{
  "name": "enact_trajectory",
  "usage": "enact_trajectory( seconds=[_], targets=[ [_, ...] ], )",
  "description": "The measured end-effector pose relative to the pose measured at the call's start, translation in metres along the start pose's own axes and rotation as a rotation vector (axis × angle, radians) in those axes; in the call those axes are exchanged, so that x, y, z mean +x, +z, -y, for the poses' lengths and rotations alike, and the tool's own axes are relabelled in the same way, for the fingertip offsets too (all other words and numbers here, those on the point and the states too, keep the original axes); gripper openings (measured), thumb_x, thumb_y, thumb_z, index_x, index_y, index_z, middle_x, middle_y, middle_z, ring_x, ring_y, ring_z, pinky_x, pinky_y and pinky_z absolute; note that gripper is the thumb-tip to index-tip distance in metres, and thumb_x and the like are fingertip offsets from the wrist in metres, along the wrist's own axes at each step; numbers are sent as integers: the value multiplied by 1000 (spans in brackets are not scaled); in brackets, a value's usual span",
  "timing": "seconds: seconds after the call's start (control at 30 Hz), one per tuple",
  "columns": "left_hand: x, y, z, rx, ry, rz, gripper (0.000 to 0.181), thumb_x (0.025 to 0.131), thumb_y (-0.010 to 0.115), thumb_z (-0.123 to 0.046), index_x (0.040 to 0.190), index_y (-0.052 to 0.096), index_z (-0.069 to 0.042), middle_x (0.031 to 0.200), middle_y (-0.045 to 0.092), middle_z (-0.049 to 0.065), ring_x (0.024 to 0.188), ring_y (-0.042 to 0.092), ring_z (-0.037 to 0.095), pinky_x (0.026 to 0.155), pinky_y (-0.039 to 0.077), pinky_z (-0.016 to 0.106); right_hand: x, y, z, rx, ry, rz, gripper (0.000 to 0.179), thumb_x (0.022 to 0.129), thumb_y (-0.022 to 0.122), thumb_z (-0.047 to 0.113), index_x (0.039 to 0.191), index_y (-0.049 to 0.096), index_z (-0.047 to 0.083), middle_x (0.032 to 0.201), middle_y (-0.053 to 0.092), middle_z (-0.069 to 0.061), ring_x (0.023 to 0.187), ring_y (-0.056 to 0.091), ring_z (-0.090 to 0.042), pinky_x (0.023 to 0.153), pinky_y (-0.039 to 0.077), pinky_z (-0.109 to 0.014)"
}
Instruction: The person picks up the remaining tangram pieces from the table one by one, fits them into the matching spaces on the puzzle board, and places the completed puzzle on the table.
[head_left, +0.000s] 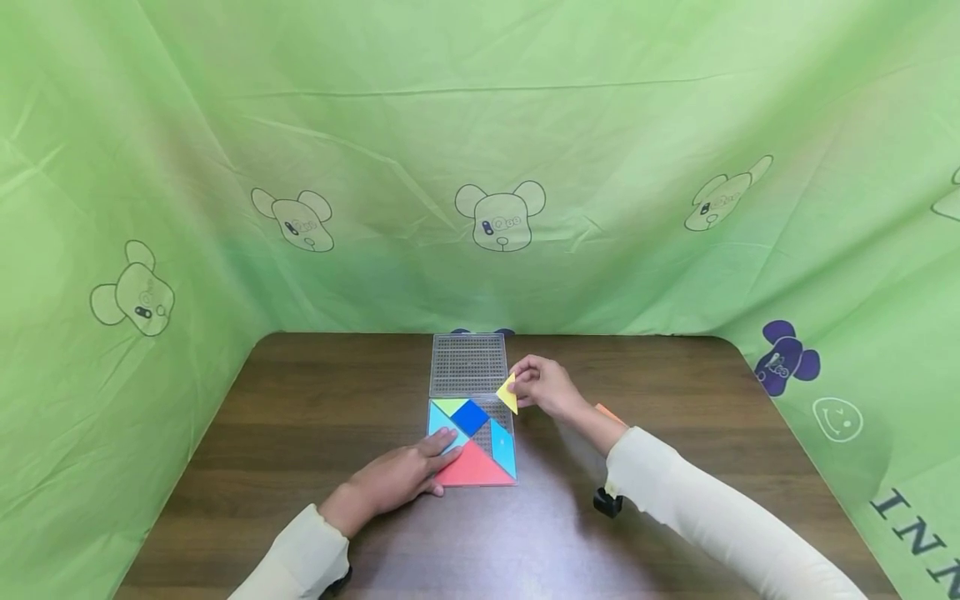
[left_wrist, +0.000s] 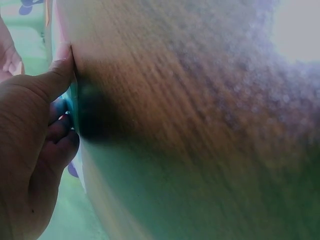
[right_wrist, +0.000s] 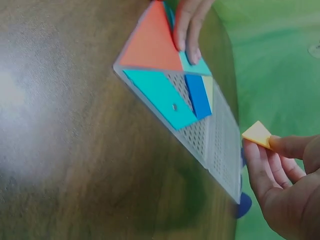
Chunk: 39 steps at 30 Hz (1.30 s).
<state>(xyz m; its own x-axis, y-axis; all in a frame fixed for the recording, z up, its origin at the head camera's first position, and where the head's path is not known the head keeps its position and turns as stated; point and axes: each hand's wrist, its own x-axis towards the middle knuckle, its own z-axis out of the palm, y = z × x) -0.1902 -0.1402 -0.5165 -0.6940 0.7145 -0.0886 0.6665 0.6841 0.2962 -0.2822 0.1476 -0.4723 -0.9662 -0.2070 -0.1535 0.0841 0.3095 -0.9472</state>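
A hinged clear tangram case (head_left: pixel 469 367) lies unfolded, with a dotted grid on its bare half. Its near half bears a red triangle (head_left: pixel 474 468), a light blue triangle (head_left: pixel 441 420), a blue square (head_left: pixel 470 418), a pale yellow-green triangle (head_left: pixel 450 405) and a light blue parallelogram (right_wrist: pixel 160 97). My left hand (head_left: pixel 401 477) rests its fingers on the light blue and red triangles, thumb at the near edge. Above the case's right side, thumb and fingertips of my right hand (head_left: pixel 547 387) pinch a small yellow triangle (right_wrist: pixel 258 134), apart from the other pieces.
An orange piece (head_left: pixel 611 413) lies on the wooden table (head_left: pixel 337 392) to the right, partly hidden by my right forearm. Green cloth (head_left: pixel 390 125) with printed bear heads hangs behind the table and along both sides.
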Motion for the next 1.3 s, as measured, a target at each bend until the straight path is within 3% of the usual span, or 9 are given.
enact_trajectory(
  seconds=[0.4,0.7,0.97,1.3],
  targets=[
    [1,2,2,11,8,-12,67,100,62,-43,157,42,-18,168,31,9,149,43,29,105,54,40,-7,26,-5,-60,46,1,15,86,75,-6,98,66,-2,86,65,-12,69,69,-17,72,65,-38],
    [1,3,3,-11,-7,3,66,100,62,-43,158,41,-19,170,29,7,152,39,27,108,52,41,-12,40,-11,-93,37,33,16,84,77,-7,95,66,-2,83,64,-11,69,69,-18,68,64,-37],
    [2,4,3,-21,-13,19,68,100,60,-46,159,39,-21,170,27,5,154,35,25,109,51,40,-15,51,-16,-147,17,44,18,81,80,-6,92,67,-1,80,63,-8,66,64,-14,63,63,-33],
    [2,2,3,-32,8,0,68,99,63,-42,158,40,-18,170,28,7,154,35,27,108,52,41,-17,57,-23,-311,-54,34,20,81,83,2,94,67,6,80,65,-4,67,61,-13,60,54,-23]
  ],
)
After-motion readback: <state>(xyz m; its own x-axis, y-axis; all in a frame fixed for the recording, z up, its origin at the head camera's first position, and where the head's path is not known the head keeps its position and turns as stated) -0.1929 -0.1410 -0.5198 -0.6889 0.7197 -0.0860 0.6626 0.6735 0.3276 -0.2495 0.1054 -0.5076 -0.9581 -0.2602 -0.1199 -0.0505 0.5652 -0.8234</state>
